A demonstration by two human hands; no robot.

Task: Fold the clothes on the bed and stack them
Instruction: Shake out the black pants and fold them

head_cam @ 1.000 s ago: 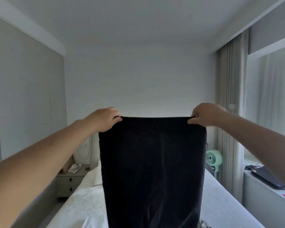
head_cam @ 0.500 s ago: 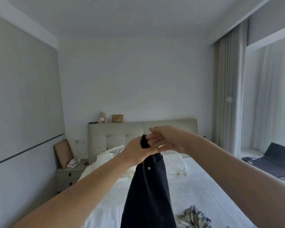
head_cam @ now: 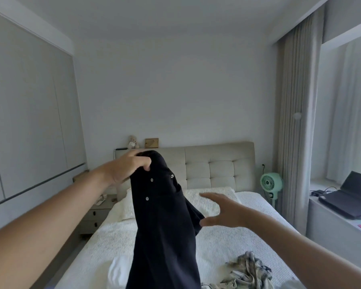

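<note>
A pair of black trousers [head_cam: 165, 232] with small metal buttons hangs folded lengthwise over the bed [head_cam: 254, 232]. My left hand [head_cam: 127, 167] grips the waistband at the top and holds it high. My right hand [head_cam: 223, 213] is lower, to the right of the fabric, fingers spread and palm turned toward the cloth, thumb close to its edge. A crumpled plaid garment [head_cam: 246, 272] lies on the bed at the lower right. A white garment [head_cam: 119, 272] lies on the bed at the lower left, partly hidden behind the trousers.
The bed has a padded headboard [head_cam: 219, 163] and pillows [head_cam: 213, 197]. A bedside table [head_cam: 96, 213] stands at the left, wardrobe doors along the left wall. A green fan [head_cam: 270, 183] stands at the right, a laptop [head_cam: 350, 197] on the window ledge, curtains behind.
The trousers were held spread wide by both hands, then brought together in half. Now my right hand has let go and dropped lower beside the fabric; my left hand holds the waistband alone.
</note>
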